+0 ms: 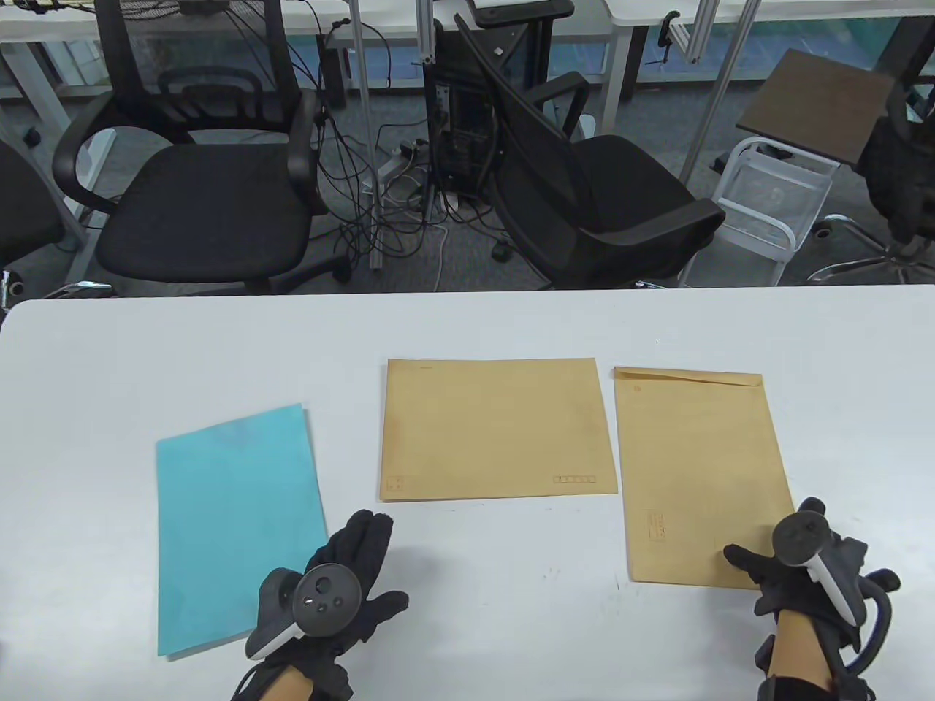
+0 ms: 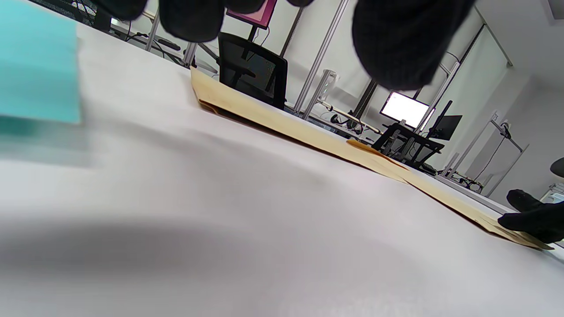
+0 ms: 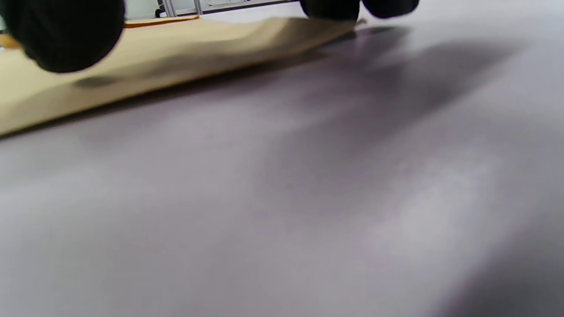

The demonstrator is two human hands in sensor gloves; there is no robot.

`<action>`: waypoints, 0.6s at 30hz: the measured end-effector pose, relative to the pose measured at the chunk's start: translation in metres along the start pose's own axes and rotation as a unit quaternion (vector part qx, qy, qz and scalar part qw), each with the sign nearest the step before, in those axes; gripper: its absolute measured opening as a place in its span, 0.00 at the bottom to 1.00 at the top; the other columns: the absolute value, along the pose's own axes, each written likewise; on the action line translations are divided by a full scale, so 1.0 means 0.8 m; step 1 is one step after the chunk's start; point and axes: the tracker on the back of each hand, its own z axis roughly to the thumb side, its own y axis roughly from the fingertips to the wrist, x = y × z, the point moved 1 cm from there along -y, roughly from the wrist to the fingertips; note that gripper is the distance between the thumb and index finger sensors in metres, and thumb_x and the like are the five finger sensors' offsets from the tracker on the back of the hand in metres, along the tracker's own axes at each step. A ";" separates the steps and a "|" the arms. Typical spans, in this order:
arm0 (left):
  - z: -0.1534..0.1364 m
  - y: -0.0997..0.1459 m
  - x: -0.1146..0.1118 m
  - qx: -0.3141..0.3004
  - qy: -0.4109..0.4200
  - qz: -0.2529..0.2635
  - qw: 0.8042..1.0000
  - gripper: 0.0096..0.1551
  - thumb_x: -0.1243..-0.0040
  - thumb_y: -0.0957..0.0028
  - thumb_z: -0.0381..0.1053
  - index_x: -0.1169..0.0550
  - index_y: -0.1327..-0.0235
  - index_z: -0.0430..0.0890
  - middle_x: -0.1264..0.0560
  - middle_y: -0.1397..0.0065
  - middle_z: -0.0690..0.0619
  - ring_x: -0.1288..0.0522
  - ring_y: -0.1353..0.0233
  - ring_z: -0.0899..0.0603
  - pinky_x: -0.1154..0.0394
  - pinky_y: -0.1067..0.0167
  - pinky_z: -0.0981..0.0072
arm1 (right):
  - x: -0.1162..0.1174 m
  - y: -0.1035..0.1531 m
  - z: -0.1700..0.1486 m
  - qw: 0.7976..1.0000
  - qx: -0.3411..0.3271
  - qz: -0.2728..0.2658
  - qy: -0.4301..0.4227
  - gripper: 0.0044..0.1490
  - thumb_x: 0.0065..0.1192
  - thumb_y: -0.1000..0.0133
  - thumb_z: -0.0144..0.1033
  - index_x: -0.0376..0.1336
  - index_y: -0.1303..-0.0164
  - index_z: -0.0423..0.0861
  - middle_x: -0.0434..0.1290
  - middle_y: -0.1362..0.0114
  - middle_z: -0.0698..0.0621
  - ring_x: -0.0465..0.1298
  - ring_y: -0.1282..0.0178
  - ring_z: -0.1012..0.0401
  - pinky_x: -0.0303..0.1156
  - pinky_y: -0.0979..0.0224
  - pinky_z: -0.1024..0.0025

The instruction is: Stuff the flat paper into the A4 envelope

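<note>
Near left, the left hand (image 1: 332, 584) hovers spread-fingered, holding nothing, beside the blue paper (image 1: 237, 526). Near right, the right hand (image 1: 800, 566) lies on the portrait envelope's (image 1: 701, 482) near corner; its grip is unclear. That corner could crease. Farther off lies a 2nd, landscape envelope (image 1: 497, 431).

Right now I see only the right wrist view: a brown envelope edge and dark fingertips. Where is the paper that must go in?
Observer: The blue paper lies flat at the table's left side, its near right corner by the left hand.
Operator: Is my envelope the only one?
Observer: No. A second envelope lies in the middle of the table, long side toward you, apart from the right envelope.
Operator: Where is the opening of mine?
Observer: At the far edge: the flap is there, while the right hand is at the near right corner.
</note>
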 end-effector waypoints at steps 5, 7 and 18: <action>-0.005 -0.001 -0.002 0.010 0.021 -0.003 1.000 0.56 0.37 0.53 0.62 0.49 0.17 0.46 0.50 0.15 0.36 0.39 0.20 0.27 0.39 0.29 0.31 | -0.003 -0.006 0.014 1.000 -0.001 -0.009 0.006 0.81 0.67 0.51 0.62 0.18 0.21 0.40 0.42 0.17 0.19 0.43 0.21 0.20 0.20 0.39 0.19; -0.005 -0.001 -0.002 0.010 0.014 0.000 1.000 0.56 0.37 0.53 0.63 0.49 0.17 0.46 0.49 0.15 0.37 0.38 0.20 0.27 0.39 0.29 0.31 | -0.005 -0.008 0.018 1.000 -0.001 -0.007 -0.008 0.81 0.70 0.52 0.59 0.19 0.20 0.40 0.44 0.19 0.19 0.44 0.22 0.19 0.20 0.39 0.18; -0.006 -0.002 -0.002 0.008 0.013 0.005 1.000 0.56 0.37 0.53 0.62 0.48 0.18 0.45 0.49 0.15 0.37 0.38 0.20 0.27 0.39 0.29 0.32 | -0.030 0.011 0.035 0.984 0.007 -0.171 -0.041 0.60 0.67 0.47 0.28 0.34 0.19 0.27 0.70 0.42 0.40 0.76 0.43 0.41 0.42 0.34 0.18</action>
